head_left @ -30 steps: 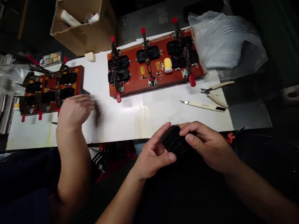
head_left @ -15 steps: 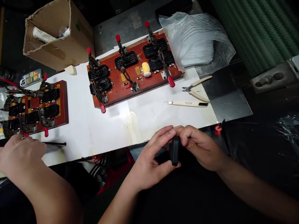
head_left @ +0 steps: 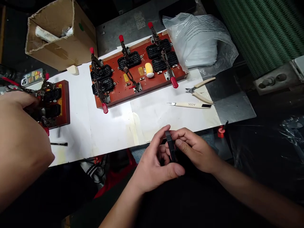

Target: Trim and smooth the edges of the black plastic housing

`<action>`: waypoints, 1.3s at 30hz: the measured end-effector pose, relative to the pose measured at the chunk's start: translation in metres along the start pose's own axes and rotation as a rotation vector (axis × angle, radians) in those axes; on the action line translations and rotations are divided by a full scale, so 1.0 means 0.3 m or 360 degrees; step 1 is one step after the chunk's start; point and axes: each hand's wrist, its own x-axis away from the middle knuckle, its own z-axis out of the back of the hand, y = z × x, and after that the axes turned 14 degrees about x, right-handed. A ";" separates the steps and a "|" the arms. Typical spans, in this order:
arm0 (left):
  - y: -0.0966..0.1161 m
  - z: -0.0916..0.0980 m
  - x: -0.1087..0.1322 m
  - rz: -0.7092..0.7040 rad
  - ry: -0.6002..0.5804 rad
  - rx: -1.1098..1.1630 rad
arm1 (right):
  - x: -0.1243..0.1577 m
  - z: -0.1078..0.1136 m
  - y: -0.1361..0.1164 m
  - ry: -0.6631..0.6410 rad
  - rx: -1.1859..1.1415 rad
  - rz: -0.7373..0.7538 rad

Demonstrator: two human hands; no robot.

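Observation:
Both my hands hold a small black plastic part (head_left: pixel 170 148) edge-on, below the near edge of the white table (head_left: pixel 114 126). My left hand (head_left: pixel 154 164) grips it from below with thumb and fingers. My right hand (head_left: pixel 194 150) pinches its upper side. Straight ahead on the table lies a red-brown jig board (head_left: pixel 152 84) with red-tipped toggle clamps and several black parts clamped on it. A small yellow roller (head_left: pixel 149 70) rests on that board.
Another person's arm (head_left: pixel 19 139) reaches from the left to a second clamp board (head_left: pixel 64 104). A craft knife (head_left: pixel 190 104) and side cutters (head_left: pixel 200 91) lie at the right. A plastic bag (head_left: pixel 199 41), cardboard box (head_left: pixel 57 34) and phone (head_left: pixel 32 77) stand behind.
I have turned the black part from flat to edge-on between my fingers. The other person's hand went from the table's near edge up onto the left clamp board.

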 end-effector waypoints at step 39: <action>-0.035 0.015 -0.014 0.0104 0.0434 -0.0178 | 0.009 0.025 -0.010 0.0473 -0.0136 0.0126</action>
